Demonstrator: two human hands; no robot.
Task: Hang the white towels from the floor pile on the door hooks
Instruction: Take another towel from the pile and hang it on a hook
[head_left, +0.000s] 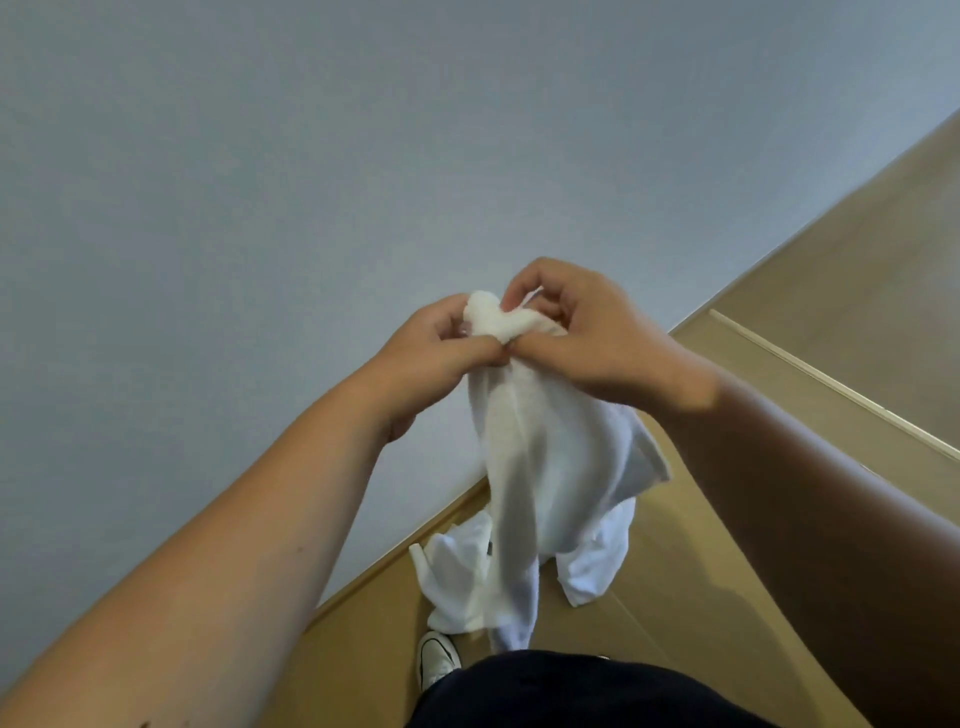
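A white towel (540, 447) hangs in front of me, bunched at its top edge. My left hand (436, 358) pinches that top edge from the left. My right hand (592, 332) grips the same bunched edge from the right, thumbs nearly touching. The towel drapes down toward the floor. Below it, the pile of white towels (462, 582) lies on the floor against the wall. No door or hooks appear in view.
A plain grey-blue wall (260, 182) fills the upper left. Tan flooring (779, 364) runs diagonally at the right, with a pale trim strip (831, 384). My white shoe (436, 657) stands just by the pile.
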